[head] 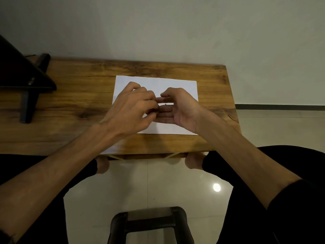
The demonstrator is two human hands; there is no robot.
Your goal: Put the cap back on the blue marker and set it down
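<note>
A white sheet of paper (177, 84) lies flat on a wooden table (70, 103). Both hands hover over its middle. My right hand (181, 110) is turned palm toward me, its fingers straight and pointing left. My left hand (131, 108) has its fingers curled, and its fingertips bunch against the tips of my right hand's fingers. Whether it pinches anything there is hidden. A small dark speck (165, 104) shows in the gap between two right fingers.
A black stand with angled legs (28, 85) occupies the table's left end. The table's far edge meets a pale wall. My knees in dark trousers flank the near edge, and a dark stool (149, 222) stands on the tiled floor below.
</note>
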